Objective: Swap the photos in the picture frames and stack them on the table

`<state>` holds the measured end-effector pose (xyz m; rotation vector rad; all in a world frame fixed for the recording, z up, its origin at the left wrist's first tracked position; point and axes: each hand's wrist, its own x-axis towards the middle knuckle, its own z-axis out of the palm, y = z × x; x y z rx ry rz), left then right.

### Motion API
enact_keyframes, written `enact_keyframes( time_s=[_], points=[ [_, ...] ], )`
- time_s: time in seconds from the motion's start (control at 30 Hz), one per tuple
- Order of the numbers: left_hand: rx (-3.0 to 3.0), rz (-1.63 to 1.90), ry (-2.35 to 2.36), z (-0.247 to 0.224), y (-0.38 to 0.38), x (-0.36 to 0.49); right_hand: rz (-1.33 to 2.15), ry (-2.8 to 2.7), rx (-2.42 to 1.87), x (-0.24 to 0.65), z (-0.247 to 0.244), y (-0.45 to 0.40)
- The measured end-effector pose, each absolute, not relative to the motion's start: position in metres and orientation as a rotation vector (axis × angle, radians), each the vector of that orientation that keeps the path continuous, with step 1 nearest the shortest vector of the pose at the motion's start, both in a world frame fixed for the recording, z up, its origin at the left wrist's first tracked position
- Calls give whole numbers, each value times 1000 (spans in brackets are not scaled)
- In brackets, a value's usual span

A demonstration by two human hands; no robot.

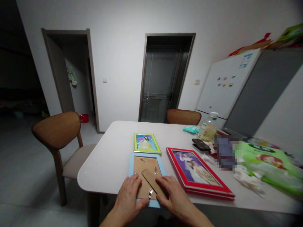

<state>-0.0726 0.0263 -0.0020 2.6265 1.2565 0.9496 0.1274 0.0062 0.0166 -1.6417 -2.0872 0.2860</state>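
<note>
A light blue frame (132, 160) lies face down at the table's front edge, its brown backing board (142, 166) showing with several metal clips. On the board is a brown stand strip (152, 182), set at a slant. My left hand (129, 195) rests on the frame's left side, fingers apart. My right hand (174, 195) lies over the right side and touches the lower part of the strip, fingers spread. Behind is a green frame (148, 142) with a photo facing up. Right of my right hand, red frames (196, 170) are stacked, photo side up.
On the white table (106, 160) at the right are a bottle (208, 127), a dark phone-like object (201, 144), crumpled tissues (249, 181) and a green bag (272, 160). Wooden chairs (56, 129) stand left and behind. A fridge (227, 82) is back right.
</note>
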Motion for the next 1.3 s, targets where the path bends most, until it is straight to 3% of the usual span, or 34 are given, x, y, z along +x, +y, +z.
enact_keyframes(
  time_s=[0.53,0.77,1.03,1.3],
  points=[
    [2528,502,1280,11,22,-69,192,-2131,-1765,118,18,23],
    [2480,537,1284,8,24,-70,187,-2105,-1712,124,13,25],
    [2406,615,1305,6,25,-69,-50,-2133,-1756,126,13,59],
    [2383,633,1330,6,21,-69,-5,-2097,-1696,136,1,59]
  ],
)
